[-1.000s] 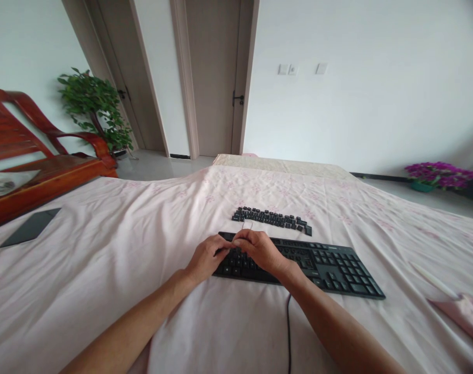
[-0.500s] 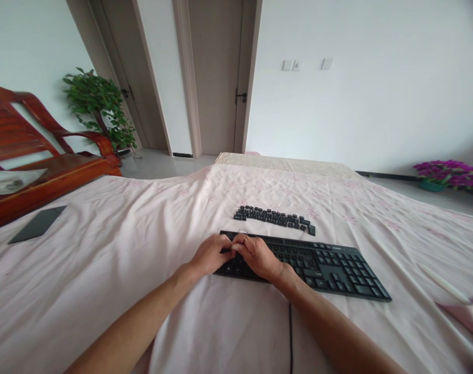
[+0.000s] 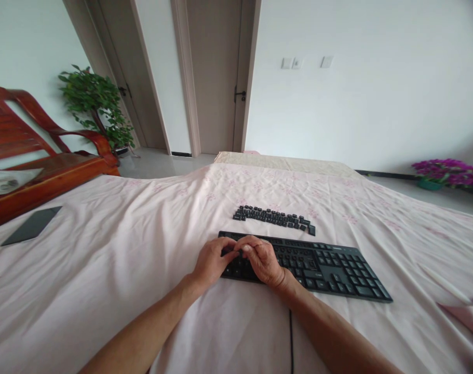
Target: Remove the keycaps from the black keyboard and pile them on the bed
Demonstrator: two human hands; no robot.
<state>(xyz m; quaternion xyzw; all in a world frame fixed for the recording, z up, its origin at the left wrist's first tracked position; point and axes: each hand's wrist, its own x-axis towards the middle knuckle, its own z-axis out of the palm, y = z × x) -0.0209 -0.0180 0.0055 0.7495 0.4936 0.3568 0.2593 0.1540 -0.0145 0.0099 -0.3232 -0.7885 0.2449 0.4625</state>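
Observation:
A black keyboard (image 3: pixel 333 272) lies at a slant on the pink cloth, with many key places in its main block bare of caps. Over its left end my two hands meet, fingertips together. My left hand (image 3: pixel 216 259) is closed in a pinch; whatever lies between its fingers is hidden. My right hand (image 3: pixel 262 261) is curled closed around a thin wire keycap puller (image 3: pixel 266 241), of which only a bit of wire shows above the knuckles. Beyond the keyboard, loose black keycaps (image 3: pixel 273 216) lie in rows on the cloth.
A pale pink cloth (image 3: pixel 123 270) covers the surface. The keyboard's cable (image 3: pixel 291 337) runs toward me. A dark flat phone-like slab (image 3: pixel 31 226) lies at the left. At the right lies a pale stick-like thing (image 3: pixel 444 283). A wooden bench (image 3: pixel 76 166) stands at the far left.
My right hand has turned, so the wire that stuck up beyond its fingers now shows near its knuckles. Both hands have come slightly nearer to me, fingertips still together.

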